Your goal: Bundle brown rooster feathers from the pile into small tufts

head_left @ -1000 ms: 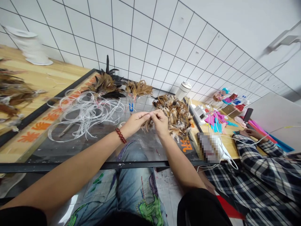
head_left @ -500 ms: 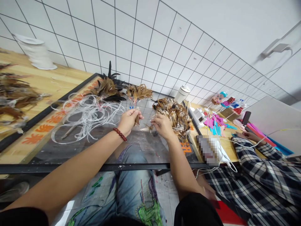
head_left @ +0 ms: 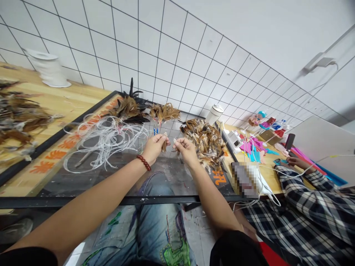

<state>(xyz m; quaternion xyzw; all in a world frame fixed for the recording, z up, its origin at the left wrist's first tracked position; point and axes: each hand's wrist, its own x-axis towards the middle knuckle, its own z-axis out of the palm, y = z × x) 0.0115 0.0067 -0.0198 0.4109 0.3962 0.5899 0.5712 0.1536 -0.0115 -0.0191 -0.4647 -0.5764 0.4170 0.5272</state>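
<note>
My left hand [head_left: 154, 147], with a red bead bracelet at the wrist, is pinched shut on a small bunch of brown feathers [head_left: 164, 144] held over the glass tabletop [head_left: 83, 181]. A hand's width to its right, my right hand [head_left: 185, 149] is closed on another feather or two, too small to see well. Just beyond my right hand lies a loose heap of brown feathers [head_left: 205, 138]. Both hands hover a little above the glass.
A tangle of clear plastic strips [head_left: 102, 138] lies left of my hands. Finished feather bundles [head_left: 130, 109] sit at the back near small blue scissors [head_left: 155, 130]. A white spool [head_left: 48, 68] stands far left. A person in a plaid shirt [head_left: 310, 207] sits at right among coloured paper [head_left: 255, 144].
My hands were together at the feather heap a second ago. They parted, the left carrying off a small bunch, and now they have drawn closer again, raised slightly above the glass.
</note>
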